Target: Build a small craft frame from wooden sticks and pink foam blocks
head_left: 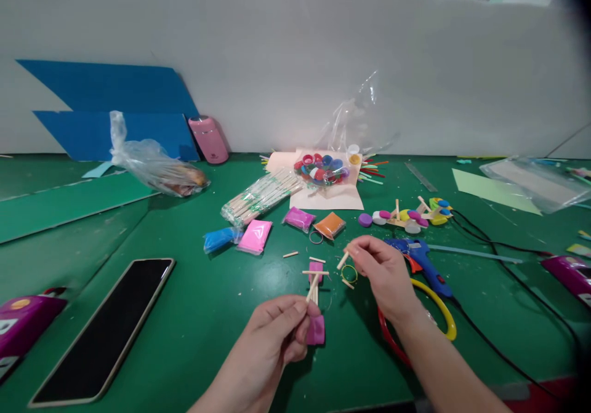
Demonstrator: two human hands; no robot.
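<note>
My left hand (277,330) is closed on a small figure (315,299) made of thin wooden sticks stuck into pink clay blocks, held upright above the green table (194,314). My right hand (378,268) pinches a short wooden stick piece (342,260) just right of the figure's top. A small yellow-green rubber band (349,273) lies under the right fingers. Loose stick bits (290,254) lie on the table beyond the figure.
A phone (104,330) lies at the left. Clay packets in blue (220,239), pink (255,236), magenta (299,218) and orange (329,224), a stick bundle (261,196), a bag of bottle caps (323,170), a blue glue gun (422,262) with scissors (438,308) lie around.
</note>
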